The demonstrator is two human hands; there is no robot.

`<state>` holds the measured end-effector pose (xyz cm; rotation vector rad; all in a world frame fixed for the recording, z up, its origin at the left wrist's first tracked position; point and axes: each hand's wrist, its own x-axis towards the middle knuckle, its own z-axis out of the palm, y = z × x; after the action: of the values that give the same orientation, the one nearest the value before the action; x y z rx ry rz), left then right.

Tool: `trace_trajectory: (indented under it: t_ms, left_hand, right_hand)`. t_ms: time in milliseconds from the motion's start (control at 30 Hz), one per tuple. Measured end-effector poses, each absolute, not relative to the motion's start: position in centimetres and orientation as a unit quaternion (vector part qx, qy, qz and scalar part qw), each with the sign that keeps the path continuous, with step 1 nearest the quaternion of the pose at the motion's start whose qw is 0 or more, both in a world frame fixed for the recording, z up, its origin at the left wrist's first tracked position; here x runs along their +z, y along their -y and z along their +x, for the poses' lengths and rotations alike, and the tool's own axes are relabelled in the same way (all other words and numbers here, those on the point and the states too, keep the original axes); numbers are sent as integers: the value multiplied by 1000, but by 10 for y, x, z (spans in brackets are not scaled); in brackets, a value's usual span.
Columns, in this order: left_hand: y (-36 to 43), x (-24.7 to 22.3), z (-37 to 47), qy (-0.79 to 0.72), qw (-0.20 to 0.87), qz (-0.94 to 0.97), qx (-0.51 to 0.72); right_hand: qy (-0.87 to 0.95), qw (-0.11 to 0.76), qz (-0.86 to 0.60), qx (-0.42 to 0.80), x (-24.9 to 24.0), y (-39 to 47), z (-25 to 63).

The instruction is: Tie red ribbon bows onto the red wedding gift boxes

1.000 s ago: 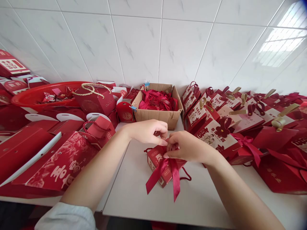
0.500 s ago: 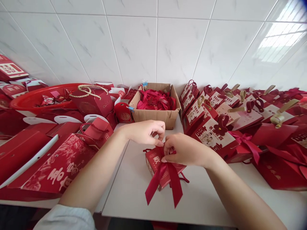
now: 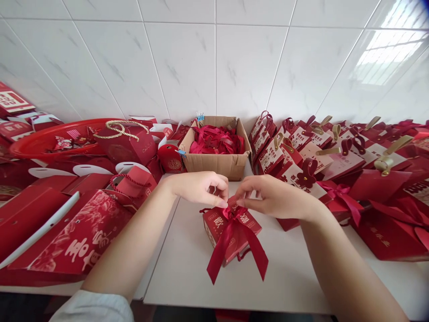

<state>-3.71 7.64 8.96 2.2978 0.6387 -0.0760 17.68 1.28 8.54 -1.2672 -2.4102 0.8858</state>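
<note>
A small red gift box (image 3: 214, 222) with pale lettering lies on the white table, a red satin bow (image 3: 232, 215) at its top and two ribbon tails hanging toward me. My left hand (image 3: 203, 190) is at the bow's upper left, thumb and fingers closed on its left loop. On the other side my right hand (image 3: 263, 194) pinches the right loop between thumb and fingertips. A twisted red cord shows at the box's lower right edge.
Behind the hands a cardboard box (image 3: 217, 166) holds red ribbons. Red gift boxes (image 3: 83, 237) and a red basin (image 3: 30, 145) fill the left. Rows of handled red boxes (image 3: 295, 176) stand at the right. A tiled wall (image 3: 181, 58) rises behind.
My right hand has moved right and up from the knot, and the bow's loops now show. The right ribbon tail has swung outward to the right.
</note>
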Motion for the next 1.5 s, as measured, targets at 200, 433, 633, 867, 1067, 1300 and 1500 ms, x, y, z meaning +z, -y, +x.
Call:
trace_trajectory:
  t_ms: [200,433,633,867,1067,1300,1500]
  left_hand:
    - [-82,83,-39,-244,375,892,-64]
    - [-81,81,-37,-257,376,888,-65]
    - [-85,71,-36,-204,386,899,-34]
    - [-89,66,-36,-203,378,903,-19]
    - [-83,72,-36,-229,354,907,-22]
    - [-75,78,-34,-275,352,894,-33]
    - [-74,79,-31,-281,365,887,-9]
  right_hand:
    - [831,109,-460,294,74,-9,153]
    - [837,81,-479,250,71,-4,146]
    - [856,64,-474,198,70,1,143]
    - [872,63,-445,194,63,-1,142]
    - [862,65,-441,241,70,-2,148]
    - [821,106,-501,253,89,-6,183]
    - [808,-46,-519,275,78,-13,187]
